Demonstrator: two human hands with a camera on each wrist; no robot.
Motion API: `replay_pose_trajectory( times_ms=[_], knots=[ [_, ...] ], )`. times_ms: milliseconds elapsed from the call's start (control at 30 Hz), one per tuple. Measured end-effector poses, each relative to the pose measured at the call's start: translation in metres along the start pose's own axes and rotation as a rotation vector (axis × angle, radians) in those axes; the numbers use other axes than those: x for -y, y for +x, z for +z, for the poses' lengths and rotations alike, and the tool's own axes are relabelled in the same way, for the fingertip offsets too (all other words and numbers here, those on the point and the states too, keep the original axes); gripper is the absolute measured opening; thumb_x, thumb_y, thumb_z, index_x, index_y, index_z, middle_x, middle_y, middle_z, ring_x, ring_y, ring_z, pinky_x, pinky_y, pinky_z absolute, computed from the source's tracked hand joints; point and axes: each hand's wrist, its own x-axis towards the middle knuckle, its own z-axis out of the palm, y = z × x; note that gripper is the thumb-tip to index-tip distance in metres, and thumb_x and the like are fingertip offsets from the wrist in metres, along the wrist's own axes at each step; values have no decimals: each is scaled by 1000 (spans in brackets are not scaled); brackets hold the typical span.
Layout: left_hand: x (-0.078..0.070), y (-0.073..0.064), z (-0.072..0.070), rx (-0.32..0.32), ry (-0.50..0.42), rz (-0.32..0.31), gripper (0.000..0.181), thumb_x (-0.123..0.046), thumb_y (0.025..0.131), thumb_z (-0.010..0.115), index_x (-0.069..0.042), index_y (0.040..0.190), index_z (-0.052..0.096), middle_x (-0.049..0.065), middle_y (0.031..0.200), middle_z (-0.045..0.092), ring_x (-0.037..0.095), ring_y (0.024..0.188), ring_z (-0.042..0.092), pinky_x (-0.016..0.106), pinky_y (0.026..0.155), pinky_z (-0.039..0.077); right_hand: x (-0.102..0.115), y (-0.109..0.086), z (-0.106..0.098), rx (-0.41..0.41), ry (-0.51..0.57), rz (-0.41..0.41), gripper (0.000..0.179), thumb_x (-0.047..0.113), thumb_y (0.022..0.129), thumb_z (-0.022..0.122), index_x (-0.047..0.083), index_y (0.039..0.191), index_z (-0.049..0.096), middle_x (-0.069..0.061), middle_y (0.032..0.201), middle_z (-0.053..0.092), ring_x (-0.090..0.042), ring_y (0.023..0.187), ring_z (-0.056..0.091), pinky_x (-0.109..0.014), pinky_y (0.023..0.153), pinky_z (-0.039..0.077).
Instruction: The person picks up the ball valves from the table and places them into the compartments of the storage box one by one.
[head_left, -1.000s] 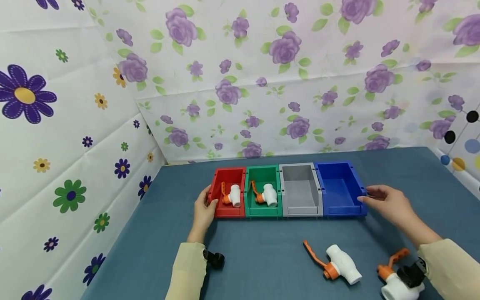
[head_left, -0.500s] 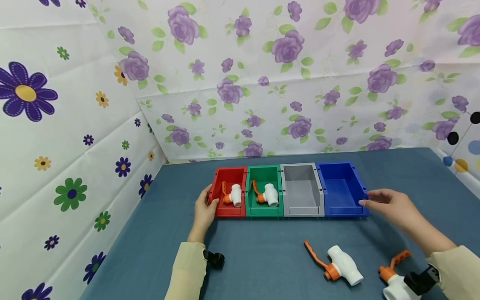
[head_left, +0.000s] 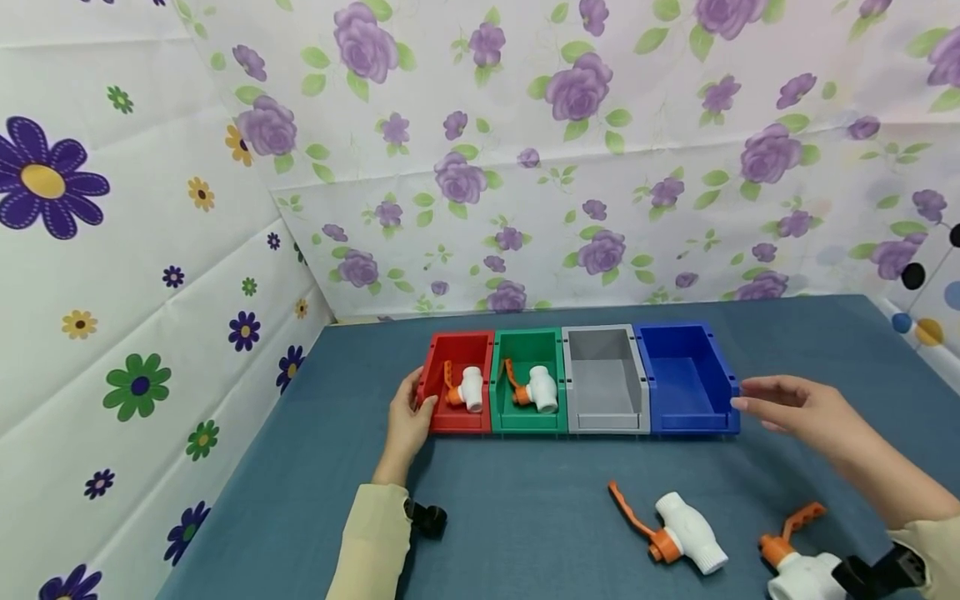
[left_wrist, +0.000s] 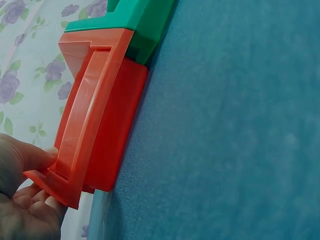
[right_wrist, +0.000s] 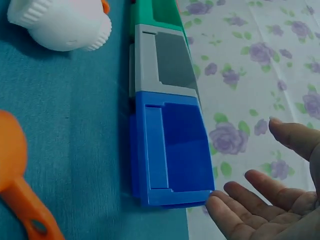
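Observation:
A row of joined bins stands on the table: red (head_left: 454, 422), green (head_left: 528, 422), grey (head_left: 607, 422) and blue (head_left: 693, 422). My left hand (head_left: 408, 425) pinches the red bin's left wall, thumb over the rim and fingers outside, as the left wrist view confirms. To the right of the blue bin, my right hand (head_left: 806, 417) is spread with thumb and fingers apart. In the right wrist view a fingertip sits at the blue bin's corner; contact is unclear. One white ball valve (head_left: 470, 389) lies in the red bin, another ball valve (head_left: 542, 389) in the green.
Two more white ball valves with orange handles lie on the blue-grey table (head_left: 517, 508) in front of the bins: one valve (head_left: 688, 532) right of centre, another valve (head_left: 802, 577) partly behind the right wrist camera (head_left: 877, 575). A flowered curtain (head_left: 525, 208) rises behind the table.
My right hand has shifted right, loosening from the blue bin's side wall. The left hand stays on the red bin. The bins look nearly still, with a slight view shift.

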Motion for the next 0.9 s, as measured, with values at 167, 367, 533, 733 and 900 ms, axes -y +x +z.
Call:
replay_pose_trajectory(
  times_ms=[167, 367, 533, 733, 900],
  knots=[
    [-1, 0, -1, -2, 2, -12, 51, 7, 91, 54, 2, 140, 41, 24, 138, 46, 37, 129, 44, 50, 109, 34, -3, -2, 1, 52, 31, -33, 72, 45, 93, 55, -4, 142, 35, -29, 139, 43, -1, 100, 58, -39, 84, 55],
    [0, 1, 0, -4, -12, -21, 51, 7, 91, 54, 1, 139, 41, 24, 138, 47, 36, 129, 44, 49, 110, 33, -4, -7, 8, 116, 92, -34, 67, 38, 95, 56, -7, 140, 35, -29, 136, 47, 2, 96, 60, -36, 84, 56],
    [2, 1, 2, -5, -21, -30, 51, 6, 91, 54, 0, 140, 41, 22, 137, 47, 35, 129, 44, 48, 110, 34, -2, -11, 14, 184, 151, -24, 66, 33, 95, 57, -8, 141, 33, -26, 135, 49, 3, 95, 59, -37, 85, 55],
    [5, 1, 2, -15, -37, -8, 51, 7, 90, 55, 1, 139, 42, 23, 136, 48, 36, 128, 45, 50, 109, 33, 2, -15, 21, 233, 185, -34, 66, 30, 95, 58, -8, 142, 33, -23, 135, 51, 8, 96, 58, -41, 88, 53],
    [8, 3, 1, -16, -48, -5, 51, 6, 90, 56, 0, 139, 43, 22, 137, 48, 35, 128, 45, 49, 110, 33, 3, -19, 26, 255, 195, -68, 65, 26, 91, 64, -7, 140, 37, -25, 134, 51, 4, 97, 59, -35, 85, 54]
  ],
)
